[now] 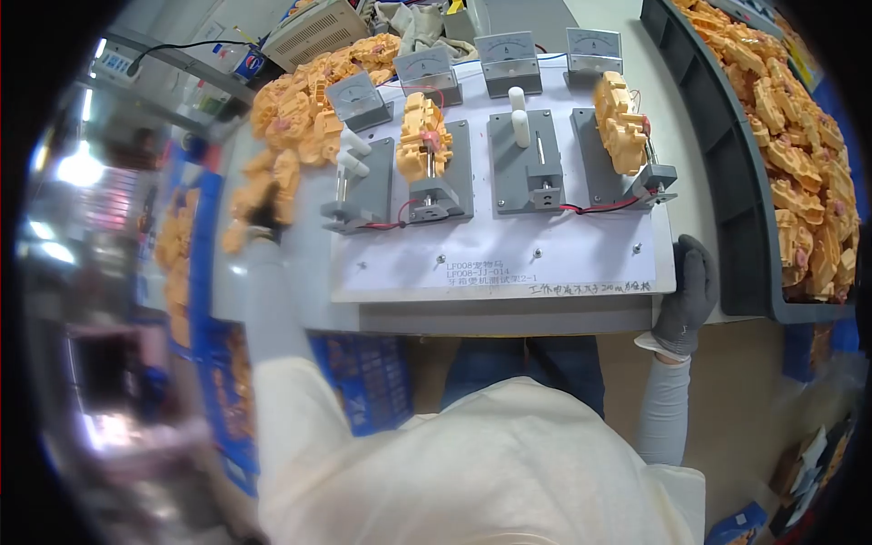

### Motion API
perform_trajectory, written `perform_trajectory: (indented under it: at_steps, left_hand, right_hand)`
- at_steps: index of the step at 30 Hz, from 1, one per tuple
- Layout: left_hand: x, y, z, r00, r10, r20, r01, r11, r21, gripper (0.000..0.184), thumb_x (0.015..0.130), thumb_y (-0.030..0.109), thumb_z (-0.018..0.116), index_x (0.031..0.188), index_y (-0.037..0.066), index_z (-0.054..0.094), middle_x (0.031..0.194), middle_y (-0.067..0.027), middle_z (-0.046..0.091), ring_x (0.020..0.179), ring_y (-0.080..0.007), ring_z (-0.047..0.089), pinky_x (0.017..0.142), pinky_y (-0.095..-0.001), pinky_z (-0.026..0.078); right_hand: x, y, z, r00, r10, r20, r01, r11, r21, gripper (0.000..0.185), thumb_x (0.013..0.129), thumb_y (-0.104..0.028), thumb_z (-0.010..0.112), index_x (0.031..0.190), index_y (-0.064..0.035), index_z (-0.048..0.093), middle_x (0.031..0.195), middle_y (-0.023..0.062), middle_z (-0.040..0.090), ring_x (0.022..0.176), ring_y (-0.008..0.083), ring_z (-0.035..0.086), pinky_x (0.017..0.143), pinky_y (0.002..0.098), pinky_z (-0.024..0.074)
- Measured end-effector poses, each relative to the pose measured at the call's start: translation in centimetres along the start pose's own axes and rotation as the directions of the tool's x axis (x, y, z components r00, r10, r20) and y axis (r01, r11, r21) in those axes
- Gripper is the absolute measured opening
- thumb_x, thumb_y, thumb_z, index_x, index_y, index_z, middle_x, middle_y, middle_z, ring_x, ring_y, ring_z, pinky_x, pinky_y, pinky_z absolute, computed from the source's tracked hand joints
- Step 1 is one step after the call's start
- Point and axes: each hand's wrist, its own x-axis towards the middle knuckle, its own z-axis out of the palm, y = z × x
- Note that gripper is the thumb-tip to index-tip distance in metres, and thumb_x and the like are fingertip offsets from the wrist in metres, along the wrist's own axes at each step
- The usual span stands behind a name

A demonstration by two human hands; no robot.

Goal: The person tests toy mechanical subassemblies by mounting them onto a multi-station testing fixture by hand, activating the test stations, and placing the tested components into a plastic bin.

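Observation:
A white test board [409,282] bears several grey fixtures and, behind them, analog meters [509,62]. One orange gearbox [421,136] sits upright on the second fixture from the left, another orange gearbox [621,127] on the rightmost. The leftmost fixture [368,182] and the third fixture [509,182] hold no gearbox, only white posts. My right hand [690,286], in a grey glove, is at the board's right front corner, fingers curled by its edge. My left hand [263,211], smeared by motion, is at the loose orange gearboxes [295,109] on the left; its fingers cannot be made out.
A dark grey crate [727,163] full of orange gearboxes stands at the right. Blue crates [363,381] are below the table's front edge and at the left. A beige device [313,34], a cloth [418,27] and a bottle [245,62] are at the back left.

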Motion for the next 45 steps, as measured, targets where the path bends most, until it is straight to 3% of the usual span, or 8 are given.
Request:
perform_trajectory:
  at_steps: [6,13,19,25,31,34,40,45]
  left_hand:
    - [-6.0,12.7,-4.8,0.736,-0.639,0.226,0.649,0.568,-0.506,0.040,0.074,0.043,0.065,0.100,0.013,0.064,0.103,-0.0051,0.059,0.092,-0.0152,0.054,0.077,-0.0264,0.042]
    - [-13.3,18.3,-13.1,0.981,-0.192,-0.032,0.013,0.230,-0.973,0.040,0.087,0.031,0.049,0.115,0.002,0.049,0.109,-0.0116,0.055,0.101,-0.0236,0.054,0.092,-0.0411,0.042]
    - [-19.6,29.4,-11.5,0.906,0.399,-0.139,0.026,-0.382,-0.924,0.037,0.085,0.026,0.051,0.111,0.000,0.044,0.104,-0.0149,0.054,0.089,-0.0301,0.060,0.073,-0.0423,0.053]
    - [-27.1,34.0,-7.2,0.866,0.416,0.278,0.486,-0.568,-0.664,0.061,0.080,0.025,0.059,0.128,0.003,0.030,0.121,-0.0141,0.045,0.106,-0.0251,0.050,0.088,-0.0380,0.043]
    - [-28.5,33.7,-13.4,0.852,0.457,0.253,0.248,0.072,-0.966,0.085,0.075,0.038,0.068,0.137,0.002,0.022,0.138,-0.0110,0.033,0.124,-0.0233,0.038,0.103,-0.0351,0.030]
    - [-28.1,32.2,-14.2,0.772,0.481,0.414,0.542,-0.159,-0.825,0.095,0.068,0.038,0.073,0.137,-0.001,0.022,0.138,-0.0121,0.033,0.124,-0.0228,0.038,0.104,-0.0366,0.028]
    - [-26.9,31.7,-15.3,0.646,0.564,0.515,0.481,0.223,-0.848,0.065,0.072,0.011,0.071,0.128,0.002,0.040,0.124,-0.0090,0.046,0.117,-0.0171,0.040,0.099,-0.0325,0.032]
    - [-28.5,31.5,-14.8,0.672,0.402,0.622,0.578,0.240,-0.780,0.070,0.067,0.012,0.073,0.128,0.001,0.039,0.120,-0.0077,0.050,0.110,-0.0167,0.048,0.093,-0.0313,0.039]
  right_hand:
    - [0.0,0.2,-0.4,0.999,0.035,-0.018,-0.034,0.998,0.056,0.026,0.092,-0.017,0.047,0.106,0.0013,0.057,0.094,0.0082,0.060,0.087,0.0138,0.057,0.079,0.0259,0.0455]
    - [-2.0,0.1,0.2,0.902,-0.419,-0.106,0.389,0.894,-0.220,0.023,0.090,-0.012,0.046,0.104,0.0038,0.055,0.085,0.0079,0.058,0.075,0.0136,0.053,0.067,0.0248,0.0442]
    - [-8.6,-4.1,8.3,0.447,-0.627,0.638,0.794,0.606,0.039,0.036,0.072,0.010,0.049,0.107,0.0057,0.052,0.084,0.0118,0.058,0.077,0.0186,0.054,0.072,0.0279,0.0455]
    - [-14.1,-4.4,17.8,0.417,0.224,0.881,-0.399,0.916,-0.044,0.094,0.066,-0.009,0.075,0.138,-0.0006,0.015,0.117,0.0154,0.047,0.107,0.0206,0.049,0.090,0.0312,0.0423]
    - [-13.1,-5.5,17.9,0.410,0.303,0.860,-0.288,0.938,-0.193,0.072,0.067,-0.007,0.071,0.129,0.0029,0.036,0.119,0.0118,0.049,0.108,0.0177,0.049,0.093,0.0293,0.0398]
    - [-12.0,-6.3,18.1,0.421,0.259,0.869,-0.169,0.964,-0.206,0.060,0.066,0.000,0.071,0.121,0.0022,0.047,0.111,0.0093,0.056,0.101,0.0153,0.053,0.091,0.0283,0.0418]
    - [-10.5,-8.6,20.3,-0.097,0.059,0.994,0.588,0.808,0.009,0.056,0.061,0.000,0.072,0.114,-0.0034,0.054,0.108,0.0124,0.059,0.095,0.0232,0.059,0.084,0.0311,0.0462]
    - [-12.6,-7.6,20.0,0.278,-0.408,0.870,0.780,0.625,0.044,0.054,0.060,-0.007,0.075,0.110,-0.0054,0.056,0.106,0.0123,0.057,0.094,0.0287,0.057,0.080,0.0355,0.0468]
